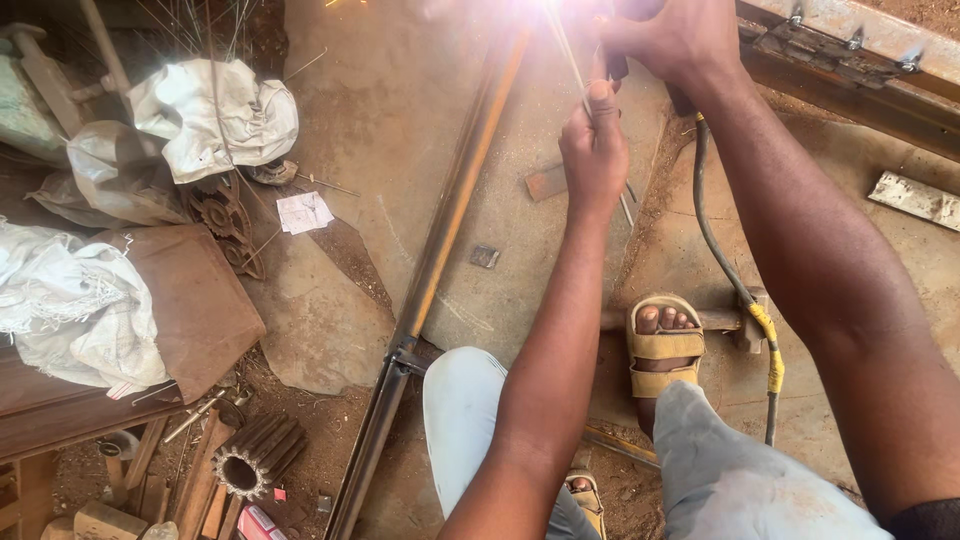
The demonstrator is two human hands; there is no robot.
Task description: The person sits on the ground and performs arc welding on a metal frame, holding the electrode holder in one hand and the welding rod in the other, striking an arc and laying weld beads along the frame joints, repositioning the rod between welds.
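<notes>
Dirt floor: hands (640, 90) hold welding rod (578, 75) pointing up-left.

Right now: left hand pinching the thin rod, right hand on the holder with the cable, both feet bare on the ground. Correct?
Not quite. The head view shows a tan sandal on the foot, not bare feet. The rest holds: the left hand pinches the thin rod, and the right hand grips the holder, its cable trailing down past the sandal.
</notes>
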